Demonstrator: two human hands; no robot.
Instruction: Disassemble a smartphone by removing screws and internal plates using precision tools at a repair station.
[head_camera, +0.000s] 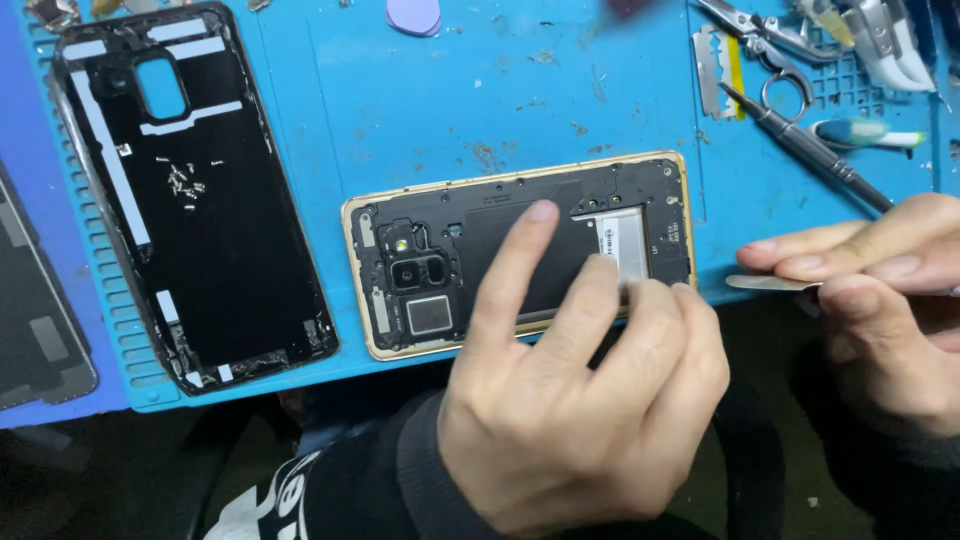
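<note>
An opened phone (440, 260) with a gold frame lies back-up on the blue work mat (450, 100), its black inner cover and camera module showing. My left hand (580, 390) rests on it, index fingertip pressing the black cover and the other fingers along the phone's near edge. My right hand (880, 290) is to the right of the phone, pinching a thin flat metal pry tool (770, 283) whose tip points at the phone's right end.
The removed black back cover (190, 190) lies at left with several small screws on it. Another dark panel (35, 320) sits at the far left edge. A razor blade (712, 70), tweezers (760, 45), a screwdriver (810, 150) and a purple pick (413, 15) lie at the back.
</note>
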